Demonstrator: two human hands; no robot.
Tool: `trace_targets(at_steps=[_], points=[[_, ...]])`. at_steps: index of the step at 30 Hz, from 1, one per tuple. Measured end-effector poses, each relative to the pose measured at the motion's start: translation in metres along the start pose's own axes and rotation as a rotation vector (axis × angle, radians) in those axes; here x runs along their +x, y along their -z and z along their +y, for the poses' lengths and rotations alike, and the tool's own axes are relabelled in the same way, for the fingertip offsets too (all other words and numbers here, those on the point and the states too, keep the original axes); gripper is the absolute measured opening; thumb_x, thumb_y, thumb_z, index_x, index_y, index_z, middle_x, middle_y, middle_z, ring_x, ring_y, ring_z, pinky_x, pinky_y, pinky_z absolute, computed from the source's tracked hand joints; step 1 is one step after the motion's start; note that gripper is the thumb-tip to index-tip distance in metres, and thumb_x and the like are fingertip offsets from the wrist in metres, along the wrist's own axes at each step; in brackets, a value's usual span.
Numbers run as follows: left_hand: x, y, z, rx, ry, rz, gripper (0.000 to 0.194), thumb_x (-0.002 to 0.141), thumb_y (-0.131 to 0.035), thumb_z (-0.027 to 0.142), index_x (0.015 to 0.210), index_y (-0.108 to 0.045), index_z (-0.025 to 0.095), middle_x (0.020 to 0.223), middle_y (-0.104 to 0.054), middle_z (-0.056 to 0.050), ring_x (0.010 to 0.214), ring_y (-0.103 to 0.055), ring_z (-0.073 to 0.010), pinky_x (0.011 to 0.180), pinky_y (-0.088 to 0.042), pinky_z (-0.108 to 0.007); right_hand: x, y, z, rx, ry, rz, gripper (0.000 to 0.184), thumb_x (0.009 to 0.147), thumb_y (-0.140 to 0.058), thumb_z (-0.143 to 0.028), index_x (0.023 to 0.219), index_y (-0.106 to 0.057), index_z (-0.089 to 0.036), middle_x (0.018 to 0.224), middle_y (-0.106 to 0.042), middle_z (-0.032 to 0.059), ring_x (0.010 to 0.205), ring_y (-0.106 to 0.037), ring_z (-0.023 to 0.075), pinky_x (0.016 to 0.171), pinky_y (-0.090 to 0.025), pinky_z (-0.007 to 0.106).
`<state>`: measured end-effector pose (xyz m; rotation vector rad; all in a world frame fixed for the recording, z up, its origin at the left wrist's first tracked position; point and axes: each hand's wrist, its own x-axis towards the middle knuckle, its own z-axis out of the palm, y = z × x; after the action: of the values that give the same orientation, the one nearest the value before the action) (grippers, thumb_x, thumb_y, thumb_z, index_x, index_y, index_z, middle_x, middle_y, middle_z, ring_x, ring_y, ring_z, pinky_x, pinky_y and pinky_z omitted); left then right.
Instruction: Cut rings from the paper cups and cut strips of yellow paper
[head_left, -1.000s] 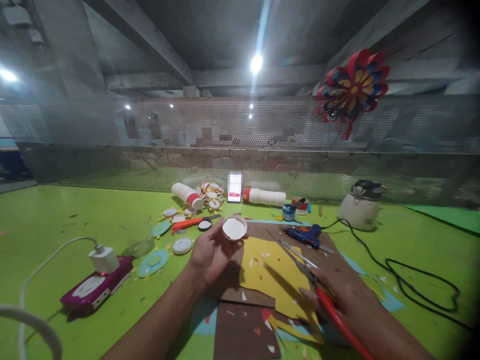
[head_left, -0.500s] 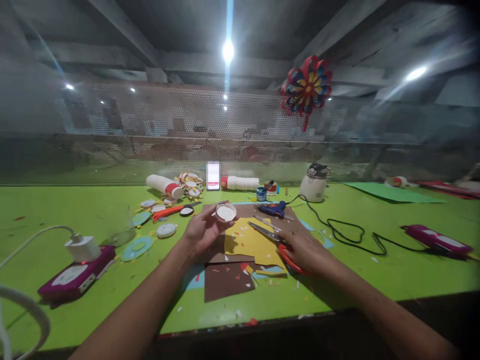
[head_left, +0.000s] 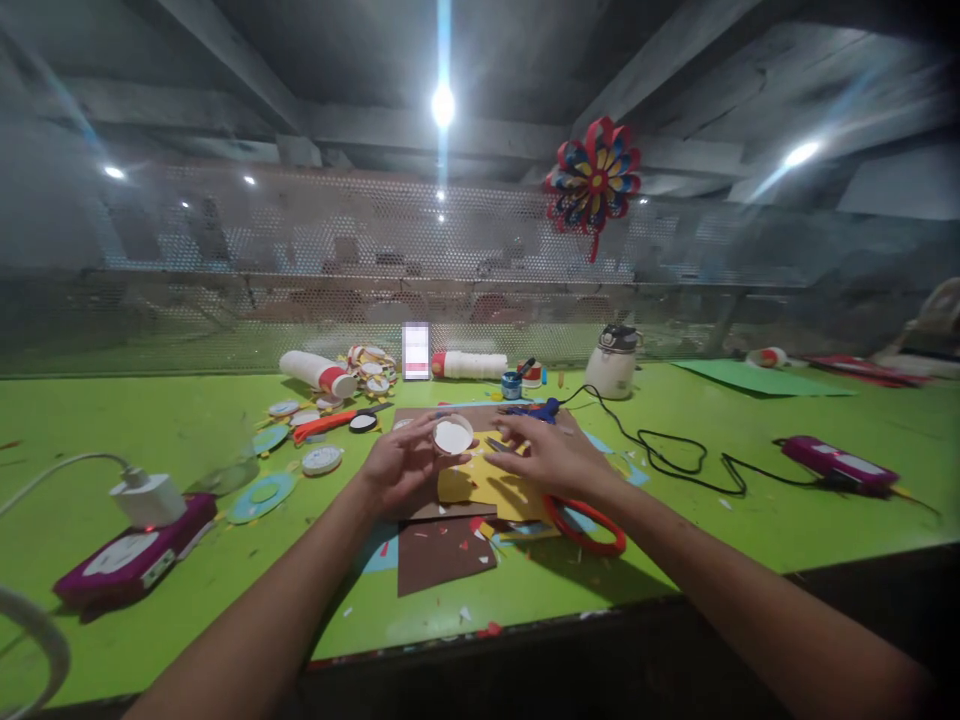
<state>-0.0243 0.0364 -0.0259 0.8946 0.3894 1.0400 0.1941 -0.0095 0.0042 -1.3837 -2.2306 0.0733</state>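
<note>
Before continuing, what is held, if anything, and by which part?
Left grip holds a shallow white cup by its side; whether the right grip holds scissors cannot be told.

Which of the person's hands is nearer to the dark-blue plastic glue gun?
Right. The right hand is just on the near side of the dark-blue plastic glue gun; the left hand is farther off, to its left, holding a round, white, cup-like piece.

White disc (head_left: 453, 437), red-handled scissors (head_left: 616, 543), yellow sheet (head_left: 466, 484)
</note>
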Motion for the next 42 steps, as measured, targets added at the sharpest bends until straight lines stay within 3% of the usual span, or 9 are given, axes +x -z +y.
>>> trace_targets(at_steps=[2, 5, 9, 14, 17, 23, 29, 34, 42], points=[[-0.001, -0.001, -0.002, 0.005, 0.010, -0.014, 0.026, 0.084, -0.053, 0.013, 0.108, -0.062, 0.009, 0.108, -0.068, -0.016, 0.098, -0.066, -0.0277, 0.083, -0.055, -0.041, 0.010, -0.011, -0.005, 0.080, 0.098, 0.047, 0.050, 0.083, -0.065, -0.040, 0.126, -0.050, -0.020, 0.125, -0.056, 0.0104, 0.107, -0.057, 0.0250, 0.088, -0.047, 0.044], [-0.001, -0.003, -0.003, 0.006, 0.025, -0.041, 0.031, 0.084, -0.052, 0.013, 0.114, -0.060, 0.012, 0.111, -0.067, -0.014, 0.096, -0.067, -0.0266, 0.079, -0.056, -0.038, 0.021, -0.022, -0.010, 0.178, 0.228, 0.072, 0.062, 0.075, -0.074, -0.033, 0.129, -0.048, -0.021, 0.131, -0.053, 0.0111, 0.120, -0.047, 0.0266, 0.098, -0.040, 0.043], [-0.001, -0.003, -0.004, 0.009, 0.033, -0.054, 0.034, 0.085, -0.049, 0.012, 0.118, -0.057, 0.012, 0.111, -0.067, -0.014, 0.093, -0.068, -0.0257, 0.076, -0.056, -0.036, 0.026, -0.028, -0.012, 0.298, 0.309, 0.078, 0.053, 0.074, -0.075, -0.025, 0.123, -0.053, -0.023, 0.126, -0.059, 0.0081, 0.118, -0.050, 0.0228, 0.100, -0.038, 0.039], [0.002, -0.005, -0.007, 0.049, 0.081, -0.024, 0.033, 0.089, -0.045, 0.017, 0.118, -0.057, 0.009, 0.106, -0.068, -0.017, 0.091, -0.067, -0.0252, 0.077, -0.056, -0.037, 0.029, -0.037, -0.006, 0.420, 0.229, 0.059, 0.035, 0.078, -0.071, -0.028, 0.110, -0.061, -0.017, 0.108, -0.067, 0.0074, 0.096, -0.063, 0.0217, 0.077, -0.052, 0.036], [0.003, -0.009, -0.010, 0.096, 0.128, 0.007, 0.031, 0.090, -0.045, 0.024, 0.110, -0.062, 0.006, 0.096, -0.070, -0.018, 0.082, -0.068, -0.0242, 0.071, -0.057, -0.037, 0.030, -0.042, 0.000, 0.461, 0.157, 0.026, 0.028, 0.084, -0.066, -0.032, 0.105, -0.063, -0.015, 0.096, -0.069, 0.0047, 0.081, -0.066, 0.0178, 0.068, -0.054, 0.033], [0.006, -0.009, -0.009, 0.201, 0.049, 0.156, 0.021, 0.088, -0.051, 0.024, 0.095, -0.066, 0.010, 0.078, -0.069, -0.010, 0.066, -0.065, -0.0153, 0.063, -0.054, -0.026, 0.027, -0.044, 0.006, 0.423, 0.082, 0.040, 0.034, 0.082, -0.068, -0.033, 0.111, -0.061, -0.017, 0.110, -0.064, 0.0069, 0.091, -0.064, 0.0202, 0.076, -0.054, 0.039], [0.009, -0.003, -0.007, 0.288, -0.042, 0.331, 0.011, 0.081, -0.061, 0.020, 0.088, -0.064, 0.013, 0.076, -0.067, -0.005, 0.061, -0.063, -0.0115, 0.056, -0.050, -0.020, 0.029, -0.061, 0.016, 0.336, -0.013, 0.069, 0.033, 0.088, -0.061, -0.030, 0.119, -0.056, -0.018, 0.118, -0.060, 0.0081, 0.098, -0.062, 0.0223, 0.081, -0.053, 0.042], [0.008, -0.008, -0.013, 0.287, -0.002, 0.283, 0.012, 0.080, -0.061, 0.021, 0.074, -0.065, 0.011, 0.066, -0.064, -0.003, 0.057, -0.059, -0.0089, 0.056, -0.047, -0.018, 0.026, -0.068, 0.022, 0.273, -0.001, 0.112, 0.034, 0.089, -0.059, -0.031, 0.120, -0.054, -0.018, 0.120, -0.059, 0.0083, 0.104, -0.059, 0.0241, 0.086, -0.050, 0.046], [0.010, -0.007, -0.021, 0.258, 0.092, 0.168, 0.016, 0.075, -0.066, 0.015, 0.089, -0.070, 0.010, 0.086, -0.071, -0.010, 0.068, -0.063, -0.0122, 0.059, -0.048, -0.019, 0.016, -0.061, 0.025, 0.233, 0.072, 0.144, 0.052, 0.081, -0.067, -0.036, 0.127, -0.049, -0.018, 0.122, -0.058, 0.0103, 0.109, -0.056, 0.0275, 0.088, -0.047, 0.048]])
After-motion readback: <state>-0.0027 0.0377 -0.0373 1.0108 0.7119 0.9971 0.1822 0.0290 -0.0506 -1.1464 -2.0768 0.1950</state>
